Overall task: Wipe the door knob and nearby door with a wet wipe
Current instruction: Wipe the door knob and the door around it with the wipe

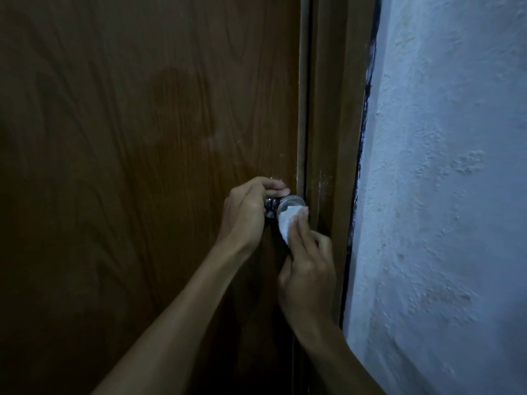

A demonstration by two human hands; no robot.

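A shiny metal door knob [288, 203] sticks out of a dark brown wooden door [142, 138] near its right edge. My left hand [248, 209] curls over the knob's neck from the left, fingers on top of it. My right hand [306, 269] comes up from below and presses a folded white wet wipe [289, 222] against the knob's front face and underside. The wipe covers the lower part of the knob. A damp-looking darker patch shows on the door above the knob.
The brown door frame [333, 138] runs down just right of the knob. Beyond it stands a rough pale blue-white wall [442, 195]. The scene is dim.
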